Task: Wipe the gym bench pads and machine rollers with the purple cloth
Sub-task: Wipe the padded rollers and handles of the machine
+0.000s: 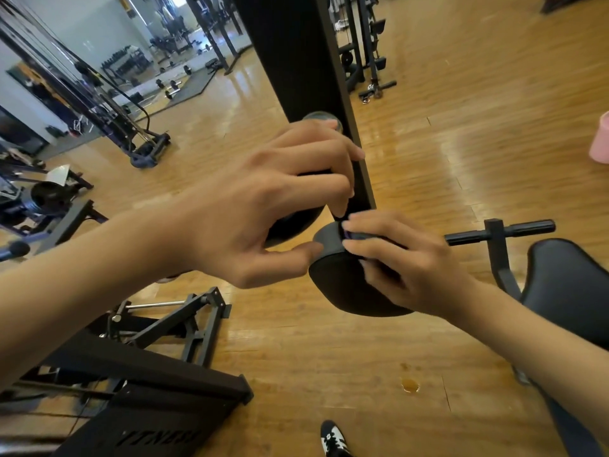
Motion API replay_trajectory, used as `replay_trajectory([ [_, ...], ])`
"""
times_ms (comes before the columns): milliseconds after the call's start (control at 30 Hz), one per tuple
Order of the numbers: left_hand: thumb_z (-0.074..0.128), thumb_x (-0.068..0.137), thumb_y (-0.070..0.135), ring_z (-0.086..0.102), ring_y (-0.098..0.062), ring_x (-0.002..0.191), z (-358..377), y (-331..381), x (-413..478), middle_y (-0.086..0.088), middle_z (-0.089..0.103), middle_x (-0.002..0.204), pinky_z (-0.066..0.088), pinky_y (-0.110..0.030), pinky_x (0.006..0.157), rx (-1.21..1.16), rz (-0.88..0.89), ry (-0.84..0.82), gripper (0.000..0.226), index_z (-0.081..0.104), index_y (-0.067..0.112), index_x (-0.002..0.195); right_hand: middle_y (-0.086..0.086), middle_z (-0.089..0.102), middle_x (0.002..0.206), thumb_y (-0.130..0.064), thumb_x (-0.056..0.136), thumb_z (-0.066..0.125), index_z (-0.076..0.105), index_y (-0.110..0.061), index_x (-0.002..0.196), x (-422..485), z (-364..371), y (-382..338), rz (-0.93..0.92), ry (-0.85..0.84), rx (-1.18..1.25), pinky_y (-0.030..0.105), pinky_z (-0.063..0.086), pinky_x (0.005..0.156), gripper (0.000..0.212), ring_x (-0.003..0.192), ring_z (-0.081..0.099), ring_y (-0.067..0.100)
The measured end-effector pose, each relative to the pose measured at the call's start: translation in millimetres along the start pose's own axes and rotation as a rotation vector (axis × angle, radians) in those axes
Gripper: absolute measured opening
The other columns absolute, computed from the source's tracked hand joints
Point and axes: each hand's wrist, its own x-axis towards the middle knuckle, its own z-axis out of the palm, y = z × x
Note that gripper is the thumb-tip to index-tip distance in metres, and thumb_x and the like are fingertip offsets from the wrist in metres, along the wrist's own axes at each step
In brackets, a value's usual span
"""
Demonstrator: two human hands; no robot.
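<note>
- left hand: fingers curled over left roller, thumb touching right roller end.
- cloth: purple sliver atop right roller, mostly hidden; likely soft, light, best bunched in the palm.
- right hand: pinches cloth against right roller; padding probably yields and may spin.

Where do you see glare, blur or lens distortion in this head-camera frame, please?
In the head view, bright glare streaks the wooden floor, the wide lens tilts the black post, and the left hand and right hand look slightly motion-blurred.
</note>
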Motion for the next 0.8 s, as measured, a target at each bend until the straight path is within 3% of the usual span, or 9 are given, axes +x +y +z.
replay_trajectory([
  [100,0.055,0.086,0.035,0.059,-0.038,0.115,-8.5,-2.6,11.7,-0.013,0.063,0.105,0.037,-0.056,0.107,0.039,0.049,-0.070,0.032,0.068,0.007,0.094,0.013,0.068,0.118,-0.007,0.094,0.063,0.074,-0.004,0.102,26.9,-0.5,-6.9,-0.036,-0.081,-0.055,0.038,0.054,0.087,0.014,0.110,0.063,0.025],
  [167,0.054,0.087,0.036,0.061,-0.038,0.111,-10.6,-3.6,18.0,-0.011,0.064,0.104,0.037,-0.055,0.108,0.045,0.079,-0.111,0.032,0.069,0.008,0.095,0.018,0.067,0.125,-0.005,0.096,0.065,0.074,-0.001,0.110,2.0,0.4,-2.9,-0.042,-0.021,-0.052,0.040,0.054,0.096,0.017,0.119,0.063,0.029],
  [267,0.055,0.089,0.032,0.058,-0.034,0.127,-6.3,-3.5,17.4,-0.012,0.067,0.112,0.034,-0.054,0.115,0.039,0.085,-0.075,0.035,0.073,0.007,0.104,0.021,0.059,0.137,-0.003,0.095,0.072,0.063,-0.005,0.127,-41.8,-8.5,4.1,0.013,0.078,-0.021,0.046,0.050,0.107,0.033,0.133,0.055,0.034],
  [433,0.055,0.095,0.031,0.041,-0.031,0.148,-1.8,-0.7,14.1,-0.015,0.065,0.131,0.025,-0.056,0.124,0.075,0.056,-0.031,0.037,0.073,0.006,0.114,0.018,0.069,0.121,-0.008,0.097,0.071,0.076,0.002,0.101,2.5,-15.4,5.4,-0.014,0.005,-0.052,0.040,0.056,0.093,0.012,0.117,0.065,0.028],
  [600,0.063,0.092,0.025,0.019,-0.037,0.158,5.0,8.1,-4.8,-0.019,0.046,0.155,0.017,-0.054,0.128,0.066,0.025,-0.021,0.053,0.059,0.000,0.139,0.022,0.060,0.139,-0.001,0.101,0.061,0.062,-0.005,0.137,-35.5,-12.5,12.6,-0.052,0.017,-0.011,0.047,0.050,0.107,0.036,0.136,0.054,0.032],
  [667,0.064,0.093,0.026,0.015,-0.040,0.159,7.2,6.8,-13.2,-0.020,0.044,0.156,0.016,-0.054,0.129,0.073,-0.004,0.002,0.056,0.056,-0.001,0.141,0.020,0.057,0.142,-0.002,0.100,0.063,0.058,-0.007,0.139,-43.3,-16.5,17.3,-0.061,-0.004,-0.022,0.048,0.050,0.108,0.040,0.139,0.051,0.032],
  [800,0.064,0.092,0.031,0.020,-0.038,0.157,3.9,0.1,-14.4,-0.020,0.051,0.149,0.016,-0.054,0.128,0.090,-0.016,0.015,0.052,0.062,0.005,0.136,0.014,0.062,0.137,-0.006,0.093,0.072,0.069,-0.002,0.127,7.8,-13.2,16.0,-0.112,-0.122,-0.030,0.038,0.050,0.108,0.034,0.134,0.055,0.026],
])
